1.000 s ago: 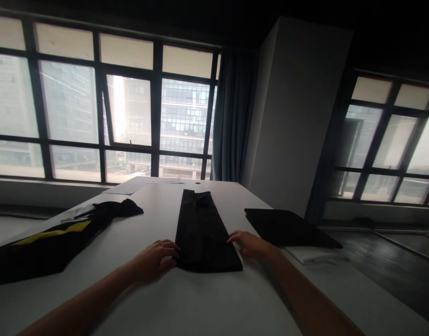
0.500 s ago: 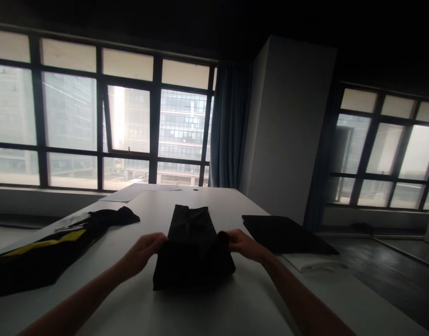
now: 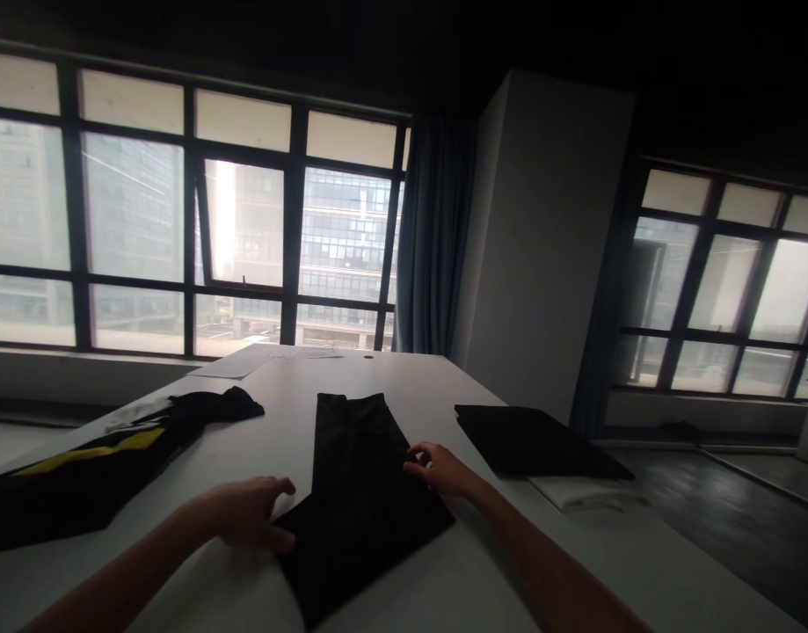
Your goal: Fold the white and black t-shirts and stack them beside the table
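Daylight from the windows (image 3: 133,211) reaches a white counter (image 3: 417,387), where a black cloth (image 3: 364,492) lies between my hands. My left hand (image 3: 251,514) has fingers and thumb apart, thumb at the cloth's left side; my right hand (image 3: 443,470) has fingertips at its right side, whether pinching I cannot tell. Half a second ago its near part was raised; now it spreads lower, slanting toward me. A black-and-yellow garment (image 3: 120,457) lies along the counter's left edge, dark folded fabric (image 3: 535,440) by the right.

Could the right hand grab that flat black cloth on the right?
Probably yes: the right hand is near the flat black cloth, and only white tabletop shows between them.
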`<state>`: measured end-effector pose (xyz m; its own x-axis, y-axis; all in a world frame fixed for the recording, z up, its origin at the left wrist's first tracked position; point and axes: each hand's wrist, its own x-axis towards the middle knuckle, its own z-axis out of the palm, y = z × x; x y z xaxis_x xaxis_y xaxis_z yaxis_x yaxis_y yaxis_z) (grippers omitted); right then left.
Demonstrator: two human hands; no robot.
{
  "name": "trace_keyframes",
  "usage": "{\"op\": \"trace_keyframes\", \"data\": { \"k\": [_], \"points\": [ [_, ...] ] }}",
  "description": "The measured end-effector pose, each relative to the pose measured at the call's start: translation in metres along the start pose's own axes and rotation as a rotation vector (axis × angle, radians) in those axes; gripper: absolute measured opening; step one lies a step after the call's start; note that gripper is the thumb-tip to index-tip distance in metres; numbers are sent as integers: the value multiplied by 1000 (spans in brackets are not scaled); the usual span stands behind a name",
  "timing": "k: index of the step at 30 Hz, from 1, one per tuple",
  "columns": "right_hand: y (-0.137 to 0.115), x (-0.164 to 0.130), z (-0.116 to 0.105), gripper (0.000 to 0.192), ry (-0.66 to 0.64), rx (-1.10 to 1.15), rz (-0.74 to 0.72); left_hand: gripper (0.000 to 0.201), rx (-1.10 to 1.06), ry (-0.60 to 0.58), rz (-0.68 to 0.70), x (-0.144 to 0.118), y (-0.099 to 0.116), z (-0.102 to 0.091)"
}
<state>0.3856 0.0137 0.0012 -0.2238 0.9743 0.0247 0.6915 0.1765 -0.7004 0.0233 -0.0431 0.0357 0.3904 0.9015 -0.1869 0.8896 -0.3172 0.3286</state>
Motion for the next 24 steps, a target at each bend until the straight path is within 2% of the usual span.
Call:
{"op": "trace_keyframes", "data": {
  "k": [3,9,11,13,16,18,21,24],
  "points": [
    [-1,1,4,58,3,-40,-44,58,80,-33,-1,-3,2,-1],
    [-9,0,14,75,45,-24,-34,29,26,-51,61,6,2,0],
    [-11,0,16,70,29,50,-11,24,-24,-53,119,7,0,-3],
    [-13,-2,13,54,-2,170,-7,22,-99,-30,168,8,-4,-5],
    [-17,-8,2,31,-94,358,-52,23,-197,76,235,12,-11,-8],
    [-21,-13,-7,28,-182,440,-91,23,-244,166,288,16,-15,-8],
    [-26,-20,-14,38,-300,563,-157,22,-304,321,374,21,-14,-6],
    [-29,-22,-10,61,-310,625,-190,25,-376,499,429,20,-2,-5]
  ]
}}
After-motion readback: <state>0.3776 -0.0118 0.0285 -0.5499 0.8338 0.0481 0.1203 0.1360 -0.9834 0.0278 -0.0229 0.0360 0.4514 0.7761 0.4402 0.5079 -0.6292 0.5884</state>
